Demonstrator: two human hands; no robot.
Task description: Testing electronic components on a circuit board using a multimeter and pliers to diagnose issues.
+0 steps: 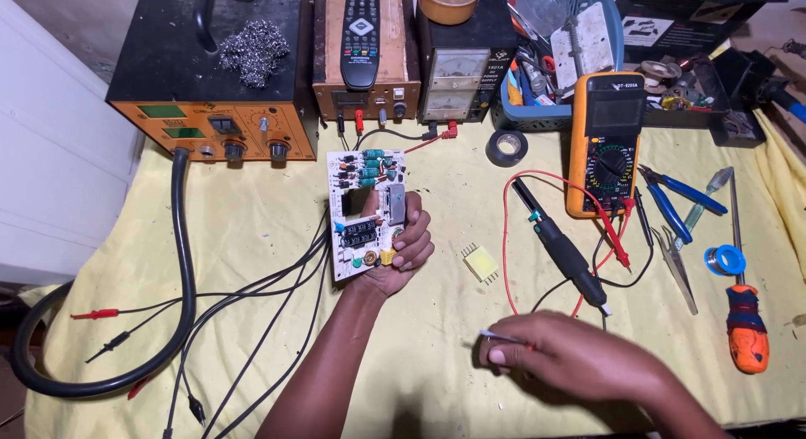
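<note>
My left hand (401,253) holds a white circuit board (363,206) upright over the yellow cloth, fingers wrapped around its right edge; the board carries green and black components. My right hand (558,355) rests low on the cloth at the front right, pinching a thin metal piece that looks like tweezers (497,336) between thumb and fingers. A small yellow component (480,262) with pins lies on the cloth between the two hands. A black soldering iron (561,246) lies just beyond my right hand.
An orange multimeter (606,141) with red and black leads, blue pliers (676,195), solder reel (724,259), orange-handled screwdriver (745,321) and black tape roll (507,147) lie right. An orange rework station (214,78), a power supply (453,82) and a remote (361,32) stand behind. A thick black hose (180,263) curves at left.
</note>
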